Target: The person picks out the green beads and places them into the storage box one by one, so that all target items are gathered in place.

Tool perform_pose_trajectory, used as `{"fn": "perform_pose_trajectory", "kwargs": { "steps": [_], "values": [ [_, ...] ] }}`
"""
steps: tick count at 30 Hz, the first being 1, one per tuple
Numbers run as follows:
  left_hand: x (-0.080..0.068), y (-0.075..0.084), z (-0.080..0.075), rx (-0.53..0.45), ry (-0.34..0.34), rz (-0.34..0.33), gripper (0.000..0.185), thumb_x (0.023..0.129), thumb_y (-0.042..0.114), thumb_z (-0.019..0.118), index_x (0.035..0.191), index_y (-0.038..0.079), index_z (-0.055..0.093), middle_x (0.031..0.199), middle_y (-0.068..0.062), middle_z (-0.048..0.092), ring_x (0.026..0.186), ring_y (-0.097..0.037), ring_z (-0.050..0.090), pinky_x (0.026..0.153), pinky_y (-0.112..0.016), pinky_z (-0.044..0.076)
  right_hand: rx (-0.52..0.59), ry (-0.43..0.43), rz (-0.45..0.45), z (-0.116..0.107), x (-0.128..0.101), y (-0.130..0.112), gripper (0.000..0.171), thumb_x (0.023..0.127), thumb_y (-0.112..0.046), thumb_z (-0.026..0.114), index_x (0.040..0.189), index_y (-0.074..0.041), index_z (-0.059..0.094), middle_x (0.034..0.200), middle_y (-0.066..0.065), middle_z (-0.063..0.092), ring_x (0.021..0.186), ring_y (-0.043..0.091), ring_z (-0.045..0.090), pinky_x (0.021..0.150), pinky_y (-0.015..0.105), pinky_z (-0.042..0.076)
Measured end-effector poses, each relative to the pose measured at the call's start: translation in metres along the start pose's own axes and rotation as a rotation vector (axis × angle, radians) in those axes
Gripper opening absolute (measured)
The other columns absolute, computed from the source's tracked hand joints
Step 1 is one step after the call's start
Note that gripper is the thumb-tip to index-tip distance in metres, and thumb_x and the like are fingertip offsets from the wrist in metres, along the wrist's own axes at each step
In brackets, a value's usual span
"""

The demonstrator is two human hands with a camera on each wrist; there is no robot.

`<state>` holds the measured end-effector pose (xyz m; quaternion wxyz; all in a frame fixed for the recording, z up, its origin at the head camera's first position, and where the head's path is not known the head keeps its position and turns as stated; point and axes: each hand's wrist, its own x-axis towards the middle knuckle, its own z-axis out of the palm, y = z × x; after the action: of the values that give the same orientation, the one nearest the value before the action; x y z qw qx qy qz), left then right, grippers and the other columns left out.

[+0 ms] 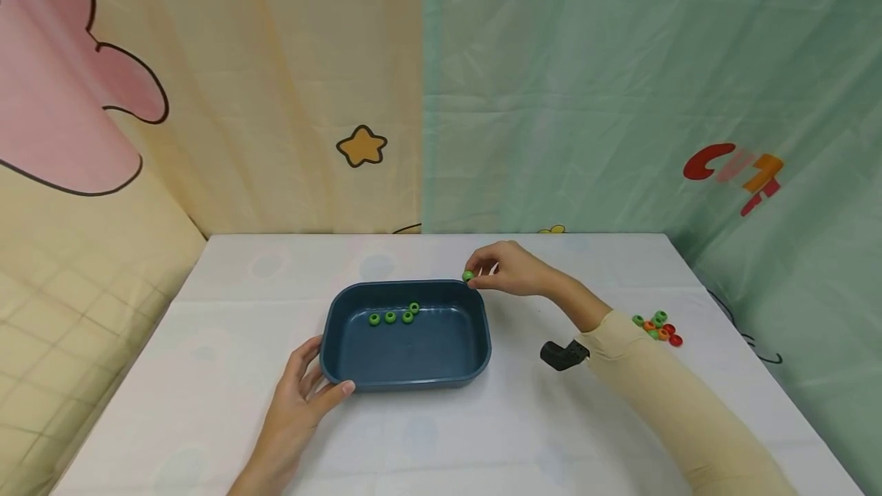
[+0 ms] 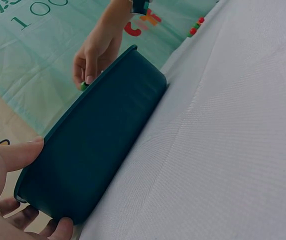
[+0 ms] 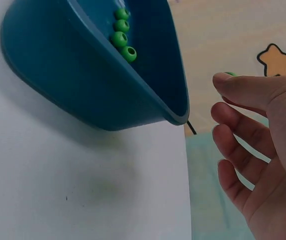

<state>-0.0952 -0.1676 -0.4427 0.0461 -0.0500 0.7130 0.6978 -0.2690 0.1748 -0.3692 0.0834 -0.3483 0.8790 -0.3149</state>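
Observation:
A deep blue rectangular tray (image 1: pixel 406 362) stands on the white-covered table. My left hand (image 1: pixel 292 404) holds its near left corner, with the thumb on the rim and the fingers around the side, as the left wrist view also shows. Inside the tray, several green beads (image 1: pixel 390 318) with holes lie towards the back left. Over the far right corner of the tray, my right hand (image 1: pixel 513 270) pinches a green bead (image 1: pixel 468 275) between thumb and index finger. In the right wrist view the thumb hides most of that bead, and the other fingers are loosely bent.
To the right on the table (image 1: pixel 441 442) lies a small pile of green, orange and red beads (image 1: pixel 660 327), beyond the right forearm. A black device (image 1: pixel 563 356) sits at the right wrist. Printed curtains (image 1: pixel 551 98) hang behind the table's far edge.

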Motion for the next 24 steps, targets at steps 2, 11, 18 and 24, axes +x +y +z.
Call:
{"fn": "perform_pose_trajectory", "kwargs": {
  "steps": [2, 11, 18, 24],
  "values": [
    [0.000, 0.000, 0.000, -0.001, -0.001, 0.001, 0.084, 0.077, 0.016, 0.077, 0.142, 0.026, 0.025, 0.146, 0.002, 0.023, 0.129, -0.021, 0.034, 0.092, -0.019, 0.043, -0.001, -0.022, -0.006, 0.001, 0.006, -0.004, 0.010, 0.085, -0.023, 0.070, 0.094, -0.019, 0.068, 0.084, -0.010, 0.064, 0.079, 0.010, 0.059, 0.070, 0.027, 0.053],
    [0.001, -0.001, -0.001, -0.014, 0.002, -0.001, 0.085, 0.076, 0.015, 0.078, 0.142, 0.025, 0.025, 0.146, 0.002, 0.023, 0.128, -0.020, 0.034, 0.091, -0.019, 0.044, -0.048, -0.140, -0.074, 0.007, 0.032, -0.019, 0.011, 0.085, -0.021, 0.069, 0.094, -0.015, 0.069, 0.087, -0.010, 0.064, 0.081, 0.011, 0.059, 0.072, 0.024, 0.052],
    [0.002, -0.002, -0.001, -0.015, -0.005, 0.026, 0.084, 0.078, 0.014, 0.077, 0.143, 0.023, 0.025, 0.145, 0.001, 0.024, 0.128, -0.022, 0.035, 0.090, -0.018, 0.043, -0.089, -0.240, -0.117, 0.014, 0.050, -0.029, 0.010, 0.084, -0.018, 0.070, 0.094, -0.017, 0.070, 0.089, -0.011, 0.064, 0.079, 0.012, 0.061, 0.069, 0.023, 0.052],
    [0.002, -0.002, -0.002, -0.017, -0.003, 0.022, 0.083, 0.078, 0.014, 0.076, 0.142, 0.023, 0.025, 0.146, 0.001, 0.024, 0.129, -0.022, 0.034, 0.090, -0.018, 0.043, -0.107, -0.306, -0.116, 0.018, 0.062, -0.035, 0.012, 0.082, -0.018, 0.072, 0.094, -0.018, 0.070, 0.090, -0.011, 0.065, 0.079, 0.014, 0.062, 0.065, 0.024, 0.052]
  ]
}}
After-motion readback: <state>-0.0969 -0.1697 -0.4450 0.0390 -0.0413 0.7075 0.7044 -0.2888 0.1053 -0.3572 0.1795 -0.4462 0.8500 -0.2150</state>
